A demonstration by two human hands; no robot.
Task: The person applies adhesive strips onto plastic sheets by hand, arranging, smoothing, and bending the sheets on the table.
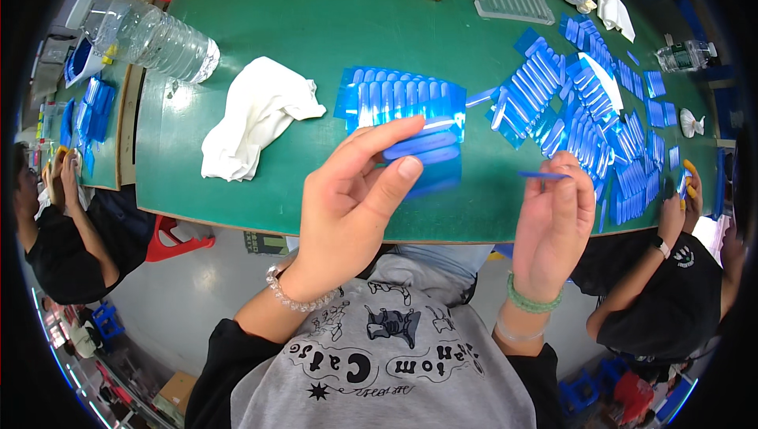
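Over the green table point(339, 26), a strip-lined blue sheet point(399, 97) is being pinched between thumb and forefinger of the left hand point(345, 196). One slim blue strip point(538, 174) is being gripped by closed fingertips of the right hand point(555, 220).

Blue strips point(433, 143) in both hands point(346, 196), white cloth point(259, 109) on green table point(332, 26).

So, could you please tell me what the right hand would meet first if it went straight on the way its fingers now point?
Most likely the pile of blue strip-covered sheets, just beyond the right hand; the hand's height above the green table is unclear, so it might pass over.
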